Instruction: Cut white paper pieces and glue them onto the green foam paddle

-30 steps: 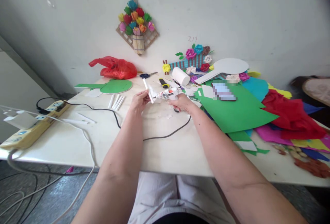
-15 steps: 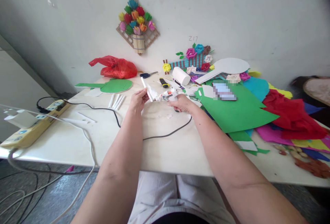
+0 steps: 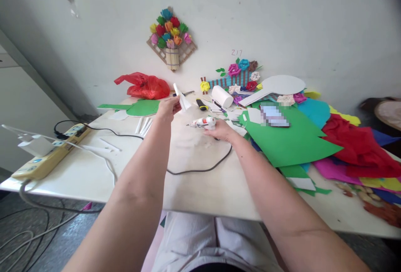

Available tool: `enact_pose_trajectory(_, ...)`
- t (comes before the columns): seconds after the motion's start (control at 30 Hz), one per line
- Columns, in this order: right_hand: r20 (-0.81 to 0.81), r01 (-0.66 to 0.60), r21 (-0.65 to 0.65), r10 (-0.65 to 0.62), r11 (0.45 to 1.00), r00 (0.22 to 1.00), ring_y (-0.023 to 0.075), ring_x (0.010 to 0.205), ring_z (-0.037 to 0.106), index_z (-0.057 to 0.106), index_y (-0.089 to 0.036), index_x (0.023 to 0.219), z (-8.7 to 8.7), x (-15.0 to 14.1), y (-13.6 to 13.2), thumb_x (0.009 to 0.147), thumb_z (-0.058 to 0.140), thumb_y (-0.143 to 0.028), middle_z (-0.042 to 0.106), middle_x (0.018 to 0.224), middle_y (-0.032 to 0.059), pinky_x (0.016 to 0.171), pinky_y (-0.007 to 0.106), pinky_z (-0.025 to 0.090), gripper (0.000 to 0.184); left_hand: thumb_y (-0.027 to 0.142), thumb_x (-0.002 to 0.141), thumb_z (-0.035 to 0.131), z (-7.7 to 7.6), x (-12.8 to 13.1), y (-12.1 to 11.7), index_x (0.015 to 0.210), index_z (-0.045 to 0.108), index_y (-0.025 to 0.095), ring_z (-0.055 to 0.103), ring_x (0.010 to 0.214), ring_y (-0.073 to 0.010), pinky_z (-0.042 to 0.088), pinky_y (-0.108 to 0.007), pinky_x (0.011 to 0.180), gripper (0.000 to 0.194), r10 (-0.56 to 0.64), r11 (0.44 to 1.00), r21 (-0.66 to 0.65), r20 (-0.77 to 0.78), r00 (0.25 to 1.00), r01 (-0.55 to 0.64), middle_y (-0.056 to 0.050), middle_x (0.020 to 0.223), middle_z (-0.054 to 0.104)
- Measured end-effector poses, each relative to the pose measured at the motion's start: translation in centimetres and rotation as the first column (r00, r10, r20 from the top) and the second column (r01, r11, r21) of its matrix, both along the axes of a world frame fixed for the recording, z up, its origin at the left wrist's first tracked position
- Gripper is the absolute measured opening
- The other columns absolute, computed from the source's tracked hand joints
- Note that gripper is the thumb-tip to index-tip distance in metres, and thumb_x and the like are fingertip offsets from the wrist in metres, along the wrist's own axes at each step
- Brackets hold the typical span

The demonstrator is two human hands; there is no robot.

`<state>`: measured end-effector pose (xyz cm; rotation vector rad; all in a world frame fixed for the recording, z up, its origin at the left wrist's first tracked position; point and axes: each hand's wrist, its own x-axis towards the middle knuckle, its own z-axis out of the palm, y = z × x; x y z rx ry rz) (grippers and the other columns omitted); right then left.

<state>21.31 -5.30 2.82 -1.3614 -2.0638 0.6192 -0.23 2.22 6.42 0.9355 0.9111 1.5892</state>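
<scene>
My left hand (image 3: 167, 108) is raised over the far part of the white table (image 3: 194, 180) and pinches a small white folded paper piece (image 3: 181, 97), tilted upward. My right hand (image 3: 219, 129) rests lower, to the right, closed around a white glue gun (image 3: 202, 123) whose nozzle points left toward the paper. The gun's black cord (image 3: 200, 169) loops across the table toward a yellow power strip (image 3: 46, 155) at the left edge. Several white paper sticks (image 3: 143, 125) lie just left of my left hand.
A green paper paddle shape (image 3: 140, 107) and red plastic bag (image 3: 145, 85) sit at the back left. Scissors, a yellow marker (image 3: 202, 105), a white roll (image 3: 222, 95) and paper flowers (image 3: 238, 73) stand behind my hands. Green, red and pink paper sheets (image 3: 291, 138) cover the right side.
My left hand has lifted the white paper piece up and away from the glue gun's nozzle. My right hand with the gun stays put. The view has shifted slightly.
</scene>
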Motion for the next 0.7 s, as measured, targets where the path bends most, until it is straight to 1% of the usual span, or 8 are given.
enact_pose_trajectory(0.1, 0.21, 0.031, 0.096, -0.051, 0.995, 0.976, 0.0226, 0.082, 0.062, 0.066, -0.02, 0.093, -0.2, -1.9, 0.3, 0.069, 0.064, -0.037, 0.068, 0.086, 0.0048, 0.068, 0.028, 0.044, 0.03, 0.023, 0.057, 0.076, 2.6, 1.0, 0.1, 0.066, 0.061, 0.013, 0.059, 0.06, -0.0158, 0.049, -0.027, 0.06, 0.02, -0.024, 0.999, 0.021, -0.049, 0.999, 0.025, -0.005, 0.061, 0.062)
enact_pose_trajectory(0.23, 0.391, -0.122, 0.063, 0.088, 0.99, 0.916, 0.0248, 0.094, 0.06, 0.057, -0.023, 0.115, -0.7, -5.6, 1.2, 0.076, 0.051, -0.025, 0.064, 0.106, 0.0079, 0.076, 0.032, 0.044, 0.039, 0.019, 0.061, 0.074, 5.0, 2.7, -0.6, 0.067, 0.061, 0.011, 0.06, 0.062, -0.0162, 0.049, -0.029, 0.062, 0.016, -0.077, 0.996, 0.042, -0.071, 0.994, 0.08, -0.005, 0.062, 0.062)
enact_pose_trajectory(0.3, 0.406, -0.18, 0.167, 0.099, 0.969, 0.908, 0.0259, 0.102, 0.056, 0.048, -0.018, 0.125, -1.1, -7.6, 1.9, 0.08, 0.044, -0.023, 0.057, 0.117, 0.0135, 0.082, 0.035, 0.042, 0.045, 0.02, 0.063, 0.073, 5.5, 3.6, -1.2, 0.068, 0.061, 0.011, 0.06, 0.062, -0.0158, 0.049, -0.029, 0.063, 0.016, -0.13, 0.99, 0.052, -0.073, 0.989, 0.134, -0.005, 0.063, 0.062)
enact_pose_trajectory(0.37, 0.403, -0.17, 0.229, 0.066, 0.959, 0.913, 0.0252, 0.104, 0.054, 0.043, -0.015, 0.129, -1.6, -9.3, 2.7, 0.08, 0.042, -0.018, 0.055, 0.118, 0.0141, 0.086, 0.035, 0.041, 0.049, 0.022, 0.063, 0.073, 5.3, 4.5, -1.8, 0.068, 0.061, 0.011, 0.06, 0.061, -0.0144, 0.049, -0.028, 0.062, 0.017, -0.171, 0.983, 0.057, -0.059, 0.983, 0.174, -0.004, 0.063, 0.061)
enact_pose_trajectory(0.43, 0.439, -0.131, 0.235, 0.015, 0.963, 0.898, 0.0258, 0.103, 0.053, 0.05, -0.012, 0.122, -1.9, -10.5, 3.3, 0.08, 0.039, -0.013, 0.056, 0.113, 0.0157, 0.087, 0.035, 0.041, 0.044, 0.022, 0.061, 0.074, 4.5, 5.1, -2.2, 0.069, 0.062, 0.01, 0.059, 0.058, -0.0129, 0.049, -0.026, 0.06, 0.019, -0.193, 0.98, 0.051, -0.028, 0.981, 0.194, -0.004, 0.062, 0.062)
enact_pose_trajectory(0.5, 0.489, -0.148, 0.262, 0.001, 0.954, 0.872, 0.0288, 0.104, 0.05, 0.058, -0.011, 0.112, -2.2, -10.8, 3.5, 0.079, 0.044, -0.016, 0.057, 0.11, 0.0169, 0.088, 0.038, 0.04, 0.036, 0.023, 0.06, 0.075, 3.3, 5.5, -2.4, 0.07, 0.062, 0.011, 0.058, 0.056, -0.0118, 0.048, -0.024, 0.059, 0.021, -0.192, 0.98, 0.064, 0.021, 0.981, 0.19, -0.003, 0.061, 0.062)
enact_pose_trajectory(0.6, 0.484, -0.165, 0.352, -0.028, 0.921, 0.875, 0.0315, 0.105, 0.048, 0.063, -0.01, 0.102, -2.4, -9.6, 3.3, 0.078, 0.048, -0.022, 0.058, 0.11, 0.0181, 0.088, 0.041, 0.039, 0.03, 0.025, 0.059, 0.076, 1.4, 5.9, -2.6, 0.071, 0.063, 0.012, 0.058, 0.055, -0.0111, 0.048, -0.023, 0.058, 0.022, -0.175, 0.984, 0.061, 0.088, 0.981, 0.17, -0.002, 0.061, 0.063)
enact_pose_trajectory(0.7, 0.339, -0.05, 0.398, -0.096, 0.916, 0.936, 0.0287, 0.106, 0.049, 0.063, -0.013, 0.104, -2.3, -7.3, 2.8, 0.08, 0.048, -0.023, 0.059, 0.113, 0.0146, 0.092, 0.04, 0.036, 0.03, 0.024, 0.061, 0.075, 0.1, 6.2, -2.8, 0.07, 0.062, 0.012, 0.057, 0.052, -0.01, 0.047, -0.022, 0.056, 0.02, -0.122, 0.992, 0.012, 0.137, 0.983, 0.122, -0.001, 0.058, 0.062)
